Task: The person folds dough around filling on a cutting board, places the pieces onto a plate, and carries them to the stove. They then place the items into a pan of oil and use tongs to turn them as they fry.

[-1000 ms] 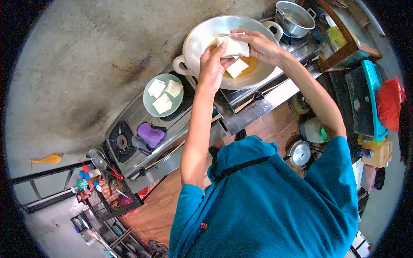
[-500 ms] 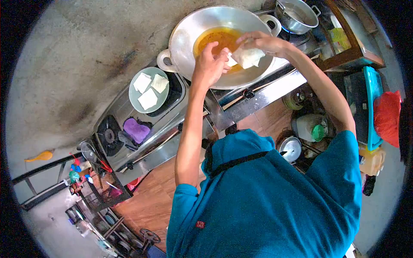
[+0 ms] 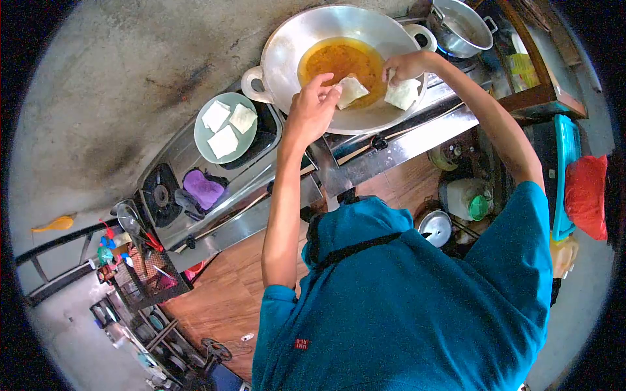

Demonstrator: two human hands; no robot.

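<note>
A large metal wok [image 3: 280, 49] with a pool of amber oil [image 3: 342, 57] in its middle sits at the top of the view. Over its near side, my left hand [image 3: 312, 112] pinches a flat white square parcel [image 3: 353, 92], which looks like a folded pastry, between thumb and fingers. To the right, the fingers of my right hand [image 3: 411, 67] grip a second white parcel [image 3: 402, 94] by its upper edge, just inside the wok's right wall. Three similar parcels [image 3: 223, 141] lie apart on a pale green plate [image 3: 203, 137] left of the wok.
A metal pot [image 3: 464, 40] stands on a lit burner at the upper right, beside a wooden-framed cabinet [image 3: 551, 98]. On the left stove lie a purple cloth [image 3: 203, 189] and an uncovered burner [image 3: 160, 195]. A jug with a green cap [image 3: 478, 208] is below the counter.
My hands have moved apart. The right one has shifted right and slightly down with its parcel, uncovering the oil and the left hand's parcel. The view has shifted slightly.
</note>
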